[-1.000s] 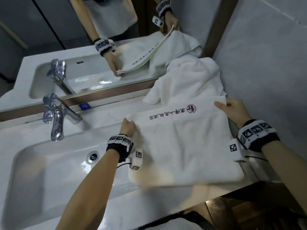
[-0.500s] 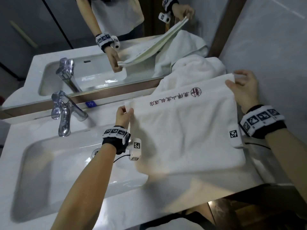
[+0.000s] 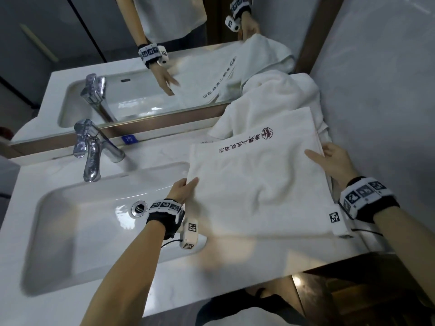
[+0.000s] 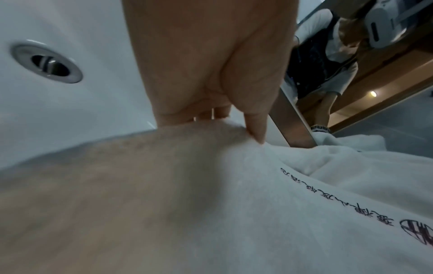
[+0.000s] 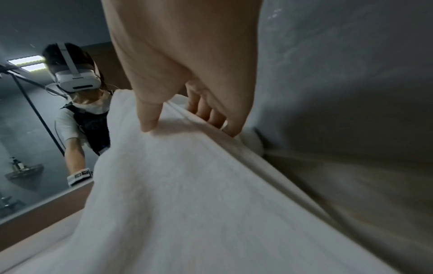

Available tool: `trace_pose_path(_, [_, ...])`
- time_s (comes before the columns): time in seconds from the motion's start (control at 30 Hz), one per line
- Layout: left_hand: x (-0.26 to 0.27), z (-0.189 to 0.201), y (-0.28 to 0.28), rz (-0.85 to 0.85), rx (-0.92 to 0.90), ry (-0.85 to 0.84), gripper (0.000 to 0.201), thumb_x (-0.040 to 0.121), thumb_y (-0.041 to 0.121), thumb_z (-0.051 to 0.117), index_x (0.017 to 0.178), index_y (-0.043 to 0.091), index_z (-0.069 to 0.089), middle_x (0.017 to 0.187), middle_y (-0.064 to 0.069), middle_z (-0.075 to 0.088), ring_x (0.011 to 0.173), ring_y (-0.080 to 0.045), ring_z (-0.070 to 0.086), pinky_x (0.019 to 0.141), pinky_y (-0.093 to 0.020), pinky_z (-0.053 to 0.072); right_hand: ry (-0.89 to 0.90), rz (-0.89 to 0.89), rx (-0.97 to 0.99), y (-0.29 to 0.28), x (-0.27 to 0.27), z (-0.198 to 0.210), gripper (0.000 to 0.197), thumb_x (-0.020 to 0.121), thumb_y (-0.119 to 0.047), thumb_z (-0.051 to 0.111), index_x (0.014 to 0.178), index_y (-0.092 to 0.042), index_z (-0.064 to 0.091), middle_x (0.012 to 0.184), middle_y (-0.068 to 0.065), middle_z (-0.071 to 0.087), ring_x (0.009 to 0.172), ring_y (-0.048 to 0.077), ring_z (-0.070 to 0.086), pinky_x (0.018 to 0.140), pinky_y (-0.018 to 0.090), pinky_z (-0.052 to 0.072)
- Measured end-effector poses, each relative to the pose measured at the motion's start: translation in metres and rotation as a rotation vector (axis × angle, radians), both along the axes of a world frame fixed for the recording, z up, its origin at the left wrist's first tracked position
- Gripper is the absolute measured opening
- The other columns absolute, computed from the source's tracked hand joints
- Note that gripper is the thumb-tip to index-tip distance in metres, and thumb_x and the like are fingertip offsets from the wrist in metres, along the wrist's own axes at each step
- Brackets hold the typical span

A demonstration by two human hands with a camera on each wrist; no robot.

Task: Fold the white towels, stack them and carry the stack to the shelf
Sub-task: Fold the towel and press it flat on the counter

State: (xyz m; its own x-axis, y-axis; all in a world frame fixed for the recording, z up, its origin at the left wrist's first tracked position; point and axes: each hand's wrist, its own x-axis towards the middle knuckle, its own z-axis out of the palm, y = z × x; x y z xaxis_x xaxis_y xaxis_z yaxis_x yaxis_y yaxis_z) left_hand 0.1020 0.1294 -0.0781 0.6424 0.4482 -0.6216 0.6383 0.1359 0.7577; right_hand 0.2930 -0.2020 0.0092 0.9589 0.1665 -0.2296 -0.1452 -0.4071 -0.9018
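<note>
A folded white towel with a dark red logo and a line of text lies on the right of the counter, its far end over a crumpled white towel in the corner. My left hand pinches its left edge, thumb on top and fingers under it, as the left wrist view shows on the towel. My right hand grips the right edge the same way, thumb over the towel and fingers beneath its layered edge.
A white sink basin with a drain and a chrome faucet fills the left of the counter. A mirror stands behind. A grey wall closes the right side, close to my right hand.
The towel's far end, lifted half a second ago, has come down over the crumpled towel. Both hands now hold the side edges nearer the middle instead of the far corners.
</note>
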Motion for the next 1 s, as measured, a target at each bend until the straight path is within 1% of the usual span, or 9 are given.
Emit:
trace_pose_path(0.13, [-0.024, -0.001, -0.008, 0.047, 0.013, -0.153, 0.034, 0.086, 0.021, 0.067, 0.115, 0.004, 0.061, 0.117, -0.015, 0.066, 0.107, -0.031, 0.062, 0.095, -0.043, 0.05, 0.097, 0.088, -0.06, -0.036, -0.026, -0.021, 0.018, 0.082, -0.017, 0.071, 0.097, -0.01, 0.066, 0.103, 0.013, 0.069, 0.081, 0.019, 0.064, 0.079, 0.032, 0.051])
trace_pose_path(0.2, [-0.029, 0.001, -0.011, 0.063, 0.11, -0.191, 0.035, 0.083, 0.019, 0.071, 0.113, 0.005, 0.063, 0.115, -0.009, 0.065, 0.103, -0.027, 0.063, 0.09, -0.037, 0.051, 0.131, 0.137, -0.107, -0.048, -0.036, -0.031, 0.021, 0.082, -0.016, 0.071, 0.101, -0.007, 0.067, 0.103, 0.016, 0.069, 0.085, 0.023, 0.065, 0.082, 0.033, 0.051])
trace_pose_path(0.33, [-0.025, 0.015, -0.022, 0.036, 0.252, -0.273, 0.016, 0.092, 0.019, 0.058, 0.098, 0.004, 0.054, 0.086, -0.009, 0.056, 0.083, -0.02, 0.053, 0.071, -0.032, 0.045, 0.035, 0.177, -0.132, -0.057, -0.042, -0.035, 0.027, 0.091, -0.014, 0.059, 0.113, 0.002, 0.061, 0.111, 0.02, 0.066, 0.096, 0.027, 0.063, 0.083, 0.037, 0.049])
trace_pose_path(0.47, [-0.015, 0.024, -0.028, 0.052, 0.401, -0.248, 0.02, 0.098, 0.025, 0.044, 0.091, 0.01, 0.034, 0.071, -0.001, 0.039, 0.077, -0.017, 0.041, 0.073, -0.034, 0.036, -0.09, 0.174, -0.163, -0.059, -0.038, -0.031, 0.032, 0.099, -0.02, 0.043, 0.124, -0.004, 0.056, 0.12, 0.012, 0.062, 0.109, 0.024, 0.057, 0.095, 0.036, 0.043])
trace_pose_path(0.53, [-0.011, 0.026, -0.027, 0.067, 0.398, -0.13, 0.023, 0.098, 0.029, 0.043, 0.096, 0.006, 0.037, 0.079, -0.005, 0.048, 0.084, -0.024, 0.048, 0.077, -0.036, 0.037, -0.079, 0.166, -0.177, -0.061, -0.035, -0.033, 0.032, 0.1, -0.02, 0.042, 0.123, -0.003, 0.055, 0.121, 0.015, 0.061, 0.11, 0.026, 0.056, 0.095, 0.036, 0.043])
trace_pose_path(0.67, [-0.023, 0.016, -0.029, -0.049, 0.262, 0.191, 0.051, 0.096, 0.037, 0.046, 0.124, -0.005, 0.046, 0.123, -0.021, 0.055, 0.111, -0.032, 0.053, 0.092, -0.037, 0.04, 0.052, 0.197, -0.24, -0.068, -0.037, -0.045, 0.039, 0.095, -0.023, 0.052, 0.124, 0.003, 0.048, 0.12, 0.021, 0.06, 0.11, 0.035, 0.058, 0.096, 0.045, 0.047])
trace_pose_path(0.77, [-0.048, 0.012, -0.037, 0.049, 0.02, 0.098, 0.049, 0.093, 0.037, 0.053, 0.125, 0.0, 0.051, 0.121, -0.016, 0.06, 0.105, -0.028, 0.058, 0.089, -0.036, 0.044, 0.113, 0.188, -0.276, -0.081, -0.049, -0.054, 0.057, 0.088, -0.03, 0.063, 0.132, -0.004, 0.038, 0.123, 0.012, 0.056, 0.111, 0.03, 0.057, 0.097, 0.045, 0.046])
trace_pose_path(0.83, [-0.066, 0.011, -0.042, 0.037, -0.023, 0.053, 0.043, 0.089, 0.034, 0.06, 0.121, 0.006, 0.056, 0.116, -0.01, 0.063, 0.102, -0.025, 0.06, 0.088, -0.034, 0.046, 0.152, 0.179, -0.291, -0.089, -0.058, -0.061, 0.06, 0.083, -0.033, 0.069, 0.13, -0.007, 0.041, 0.12, 0.009, 0.059, 0.107, 0.028, 0.06, 0.094, 0.045, 0.049])
trace_pose_path(1.0, [-0.089, 0.012, -0.054, -0.09, 0.19, -0.016, 0.031, 0.087, 0.024, 0.065, 0.11, 0.004, 0.063, 0.114, -0.013, 0.066, 0.104, -0.024, 0.061, 0.089, -0.03, 0.044, 0.201, 0.261, -0.323, -0.106, -0.079, -0.071, 0.036, 0.079, -0.029, 0.074, 0.106, -0.007, 0.066, 0.102, 0.009, 0.07, 0.094, 0.027, 0.066, 0.085, 0.04, 0.054])
